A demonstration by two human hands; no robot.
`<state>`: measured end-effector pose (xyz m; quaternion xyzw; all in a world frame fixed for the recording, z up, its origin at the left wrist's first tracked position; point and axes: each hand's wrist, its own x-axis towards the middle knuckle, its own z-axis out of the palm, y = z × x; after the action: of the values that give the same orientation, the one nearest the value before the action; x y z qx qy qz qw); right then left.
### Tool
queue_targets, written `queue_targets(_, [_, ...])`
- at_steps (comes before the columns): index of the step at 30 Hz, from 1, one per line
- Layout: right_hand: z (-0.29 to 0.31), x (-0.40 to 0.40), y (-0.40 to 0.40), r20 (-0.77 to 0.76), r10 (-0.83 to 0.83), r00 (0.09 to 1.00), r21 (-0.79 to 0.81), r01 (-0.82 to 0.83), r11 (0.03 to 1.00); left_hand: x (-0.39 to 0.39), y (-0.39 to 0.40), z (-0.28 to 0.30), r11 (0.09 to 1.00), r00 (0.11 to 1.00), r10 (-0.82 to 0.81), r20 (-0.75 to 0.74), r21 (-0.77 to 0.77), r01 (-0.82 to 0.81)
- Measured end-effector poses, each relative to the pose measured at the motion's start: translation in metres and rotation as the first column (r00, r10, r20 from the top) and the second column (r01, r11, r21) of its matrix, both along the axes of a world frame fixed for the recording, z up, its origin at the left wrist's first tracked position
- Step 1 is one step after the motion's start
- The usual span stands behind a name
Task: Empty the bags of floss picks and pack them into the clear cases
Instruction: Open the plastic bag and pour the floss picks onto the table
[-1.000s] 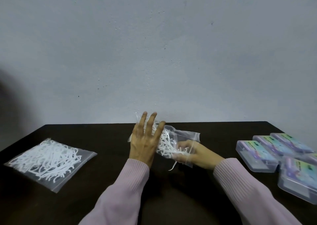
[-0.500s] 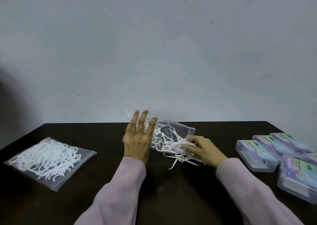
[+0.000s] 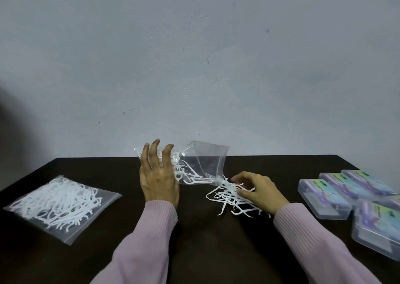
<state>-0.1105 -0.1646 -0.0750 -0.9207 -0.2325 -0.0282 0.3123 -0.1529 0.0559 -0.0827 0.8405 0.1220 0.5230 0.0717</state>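
Pink ribbed sleeves [image 3: 151,227] cover both my arms down to the wrists. My left hand [image 3: 158,177] is raised off the tabletop [image 3: 194,251] with its fingers spread and nearly straight, pressed against the near side of a clear plastic bag [image 3: 205,162]; how the thumb sits behind the plastic I cannot tell. That bag is tilted, its closed end up by my left fingers and its mouth hanging low toward the right, with a few white floss picks [image 3: 186,175] left inside along the bottom fold. My right hand [image 3: 257,190] rests low just right of the bag's mouth, fingers curled and pinching into a loose pile of spilled floss picks [image 3: 229,199] lying on the dark tabletop between my two hands. Some of those picks trail out from the bag's opening and touch the pile.

Well off to the left lies a second bag [image 3: 60,199], flat on the tabletop, full of white picks. On the right side, near the edge, a group of clear cases [image 3: 324,199] sits close together, lids down, each showing a coloured label in purple and green. Beyond the far edge of the tabletop rises a plain grey wall [image 3: 194,67].
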Motion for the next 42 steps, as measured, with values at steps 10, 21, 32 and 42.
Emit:
queue_targets(10, [0.006,-0.011,0.016,0.096,0.185,0.978,0.320,-0.207,0.924,0.001,-0.010,0.003,0.993,0.991,-0.116,0.071,-0.024,0.118])
queue_targets(21, [0.000,-0.013,0.018,0.117,0.189,0.975,-0.048,-0.185,0.982,-0.001,-0.011,0.007,0.991,0.982,-0.130,0.135,-0.021,0.134])
queue_targets(32, [0.005,-0.014,0.011,0.005,0.168,0.986,0.162,-0.167,0.973,-0.001,-0.009,0.012,0.960,0.984,-0.104,0.145,-0.243,0.137])
queue_targets(42, [0.013,-0.018,0.011,-0.015,0.250,0.968,0.628,-0.186,0.756,-0.004,-0.011,0.013,0.951,0.987,-0.116,0.107,-0.274,0.141])
